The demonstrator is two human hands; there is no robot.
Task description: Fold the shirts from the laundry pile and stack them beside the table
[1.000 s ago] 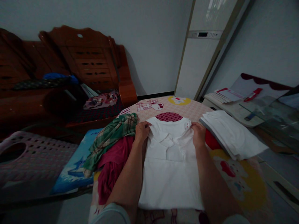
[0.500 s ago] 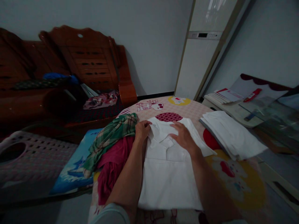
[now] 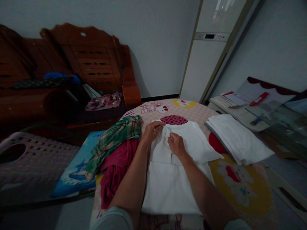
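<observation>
On the round table with its pink, cartoon-printed cloth cover, the folded white fabric top lay flat with its neckline at the far end, between two groups of cloth. A second earlier both hands had held its two upper corners; now they had come together at the neckline. The left hand had slid inward along the upper edge and pinched the fabric there between thumb and fingertips. The right hand, spread open half a second earlier, had curled closed just beside it and appeared to grip the inner neckline, though its fingertips were partly hidden. That suggested the handling had passed from the outer corners to the collar area, leaving the right-hand panel loose, its pointed corner reaching out over the table cover. On the left, the crumpled magenta cloth and the green plaid cloth crowded the left forearm, so sideways movement there looked tight. On the right, a band of printed cover showed between the loose corner and the folded white stack, which was near but apart. Beyond the neckline, more printed cover ran to the far rim, offering the hands the freest reach.
</observation>
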